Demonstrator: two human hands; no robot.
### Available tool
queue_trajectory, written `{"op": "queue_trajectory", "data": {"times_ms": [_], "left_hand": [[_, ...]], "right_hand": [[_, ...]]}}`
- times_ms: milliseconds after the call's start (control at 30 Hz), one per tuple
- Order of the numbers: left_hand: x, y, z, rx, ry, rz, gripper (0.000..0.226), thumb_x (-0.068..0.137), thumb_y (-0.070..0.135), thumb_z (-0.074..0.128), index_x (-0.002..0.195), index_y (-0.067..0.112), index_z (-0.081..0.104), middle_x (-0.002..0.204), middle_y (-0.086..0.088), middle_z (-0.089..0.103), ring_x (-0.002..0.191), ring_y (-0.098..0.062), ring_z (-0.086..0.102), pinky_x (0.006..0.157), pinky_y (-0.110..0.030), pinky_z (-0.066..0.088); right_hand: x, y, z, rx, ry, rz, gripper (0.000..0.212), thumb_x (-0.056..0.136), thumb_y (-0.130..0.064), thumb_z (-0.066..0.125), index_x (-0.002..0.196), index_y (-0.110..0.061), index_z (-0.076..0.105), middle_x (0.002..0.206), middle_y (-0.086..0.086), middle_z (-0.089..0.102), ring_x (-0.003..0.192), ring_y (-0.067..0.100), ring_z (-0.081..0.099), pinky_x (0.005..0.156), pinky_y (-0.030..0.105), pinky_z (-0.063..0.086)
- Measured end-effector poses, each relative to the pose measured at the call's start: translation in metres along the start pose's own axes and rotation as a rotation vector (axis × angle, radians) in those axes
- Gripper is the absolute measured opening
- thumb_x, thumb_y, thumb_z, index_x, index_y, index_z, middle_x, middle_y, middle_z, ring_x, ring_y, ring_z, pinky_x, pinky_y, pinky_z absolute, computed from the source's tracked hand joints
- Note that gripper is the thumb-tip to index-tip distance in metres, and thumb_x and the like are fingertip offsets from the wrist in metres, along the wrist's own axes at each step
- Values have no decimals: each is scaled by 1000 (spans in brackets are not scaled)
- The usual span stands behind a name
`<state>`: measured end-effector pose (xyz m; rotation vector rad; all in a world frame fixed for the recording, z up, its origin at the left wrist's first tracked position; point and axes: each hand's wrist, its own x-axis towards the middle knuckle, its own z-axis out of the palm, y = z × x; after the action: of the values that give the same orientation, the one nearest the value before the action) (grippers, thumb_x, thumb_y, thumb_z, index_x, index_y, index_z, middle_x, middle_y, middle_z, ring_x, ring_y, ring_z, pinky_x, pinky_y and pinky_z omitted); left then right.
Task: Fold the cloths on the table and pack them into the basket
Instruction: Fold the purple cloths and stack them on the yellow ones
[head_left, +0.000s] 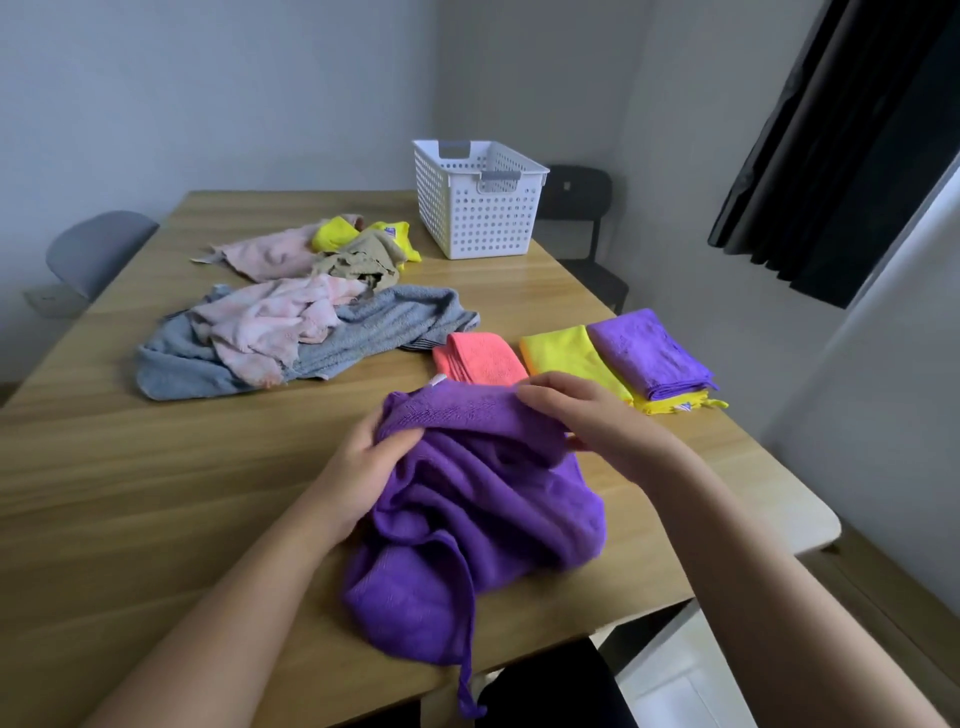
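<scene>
A crumpled purple cloth lies on the wooden table in front of me, one corner hanging over the near edge. My left hand grips its upper left part, and my right hand grips its upper right edge. Beyond it lie folded cloths: a coral one, a yellow one and a purple one stacked on more yellow. Unfolded cloths sit at the left: a grey towel under a pink cloth, with another pink cloth, a khaki one and yellow ones behind. The white perforated basket stands at the table's far side.
A grey chair stands at the table's left and a black chair behind the basket. A dark curtain hangs at the right. The table's right edge runs close beside the folded stack.
</scene>
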<state>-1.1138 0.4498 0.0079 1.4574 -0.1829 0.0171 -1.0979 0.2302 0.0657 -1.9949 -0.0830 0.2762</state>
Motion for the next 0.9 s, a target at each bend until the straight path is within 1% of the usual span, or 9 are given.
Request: {"op": "queue_trajectory", "data": {"times_ms": [167,267,367,433,500,600,767,833,900], "left_hand": [[-3,11,3,-261,153,-150,23,94,7,44,99,10,66,87,-2,74,79,-10,69,69,-21,54],[-3,15,4,-376,157,-257,28,95,21,44,96,9,68,93,-8,74,82,-14,70,77,-31,51],[-3,18,2,-535,107,-275,38,89,30,46,82,10,77,91,-5,74,82,-14,71,71,-28,56],[-3,19,1,-615,64,-267,32,70,38,60,77,14,79,94,-6,74,85,-16,71,68,-27,58],[-2,17,0,-638,24,-259,46,47,43,78,84,15,79,101,-7,73,92,-18,70,70,-29,58],[-1,12,-1,-641,-18,-261,62,34,44,89,89,14,78,104,-8,72,96,-19,69,70,-29,58],[-4,19,3,-664,45,-268,34,70,38,56,78,15,79,95,-6,74,85,-18,71,64,-27,58],[-6,23,4,-655,47,-254,34,62,40,60,77,15,79,95,-6,74,86,-17,71,64,-27,58],[-6,25,4,-641,42,-238,37,55,42,63,77,16,79,95,-4,74,87,-16,71,65,-26,58]], "right_hand": [[-4,34,7,279,41,52,41,86,-51,59,114,-22,62,113,3,67,101,12,63,94,30,48],[-5,39,15,239,219,19,29,89,-34,63,112,-16,63,105,-1,66,92,7,61,75,20,49],[-8,43,16,132,374,15,19,89,-28,63,103,-14,63,91,2,66,72,8,59,55,16,44],[-15,41,20,226,320,105,24,92,-30,58,96,-7,62,75,5,63,55,13,56,44,20,42],[-22,39,26,328,227,206,34,95,-36,53,87,-4,61,63,5,59,46,14,54,41,22,42],[-27,41,34,316,191,232,34,94,-39,52,81,-10,64,65,5,63,52,14,57,45,23,47],[-29,48,41,366,245,96,14,89,-25,63,100,-16,65,80,1,68,70,12,61,66,30,54],[-30,51,44,451,203,60,28,85,-17,68,112,-13,62,87,2,71,77,14,62,77,33,53],[-32,52,46,607,170,45,53,70,-13,82,118,-7,61,85,6,70,75,17,61,75,31,53]]}}
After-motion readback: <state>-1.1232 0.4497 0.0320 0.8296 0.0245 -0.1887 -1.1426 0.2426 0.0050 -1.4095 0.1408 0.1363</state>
